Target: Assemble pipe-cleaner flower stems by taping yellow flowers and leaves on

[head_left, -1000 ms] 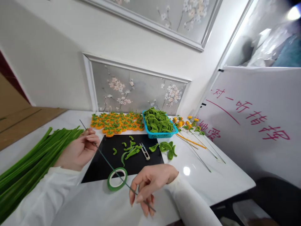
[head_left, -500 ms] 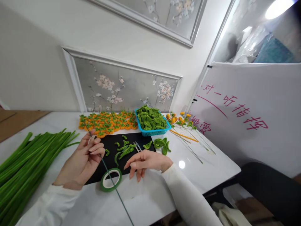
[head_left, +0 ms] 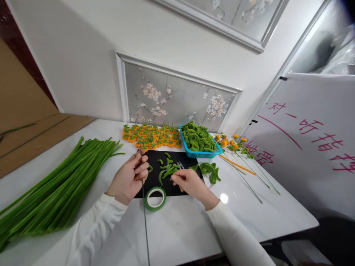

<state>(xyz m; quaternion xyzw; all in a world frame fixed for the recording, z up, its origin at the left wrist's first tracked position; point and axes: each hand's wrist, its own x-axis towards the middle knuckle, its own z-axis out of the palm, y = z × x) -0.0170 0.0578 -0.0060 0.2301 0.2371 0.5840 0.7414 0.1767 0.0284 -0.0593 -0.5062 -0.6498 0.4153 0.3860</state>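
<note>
Right hand (head_left: 191, 183) shifted to green strips (head_left: 171, 171), center frame, fingertips drawn together, any grip unclear; thin wire (head_left: 144, 218) runs left of center to bottom edge, left hand (head_left: 129, 179) curled around it, apparently for steadiness; tape roll (head_left: 155, 209) lower center, likely for reach; blue basket (head_left: 199, 154) right of center.

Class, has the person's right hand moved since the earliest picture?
Yes: the right hand has moved forward, from the near edge of the black mat toward the small green pieces.
</note>
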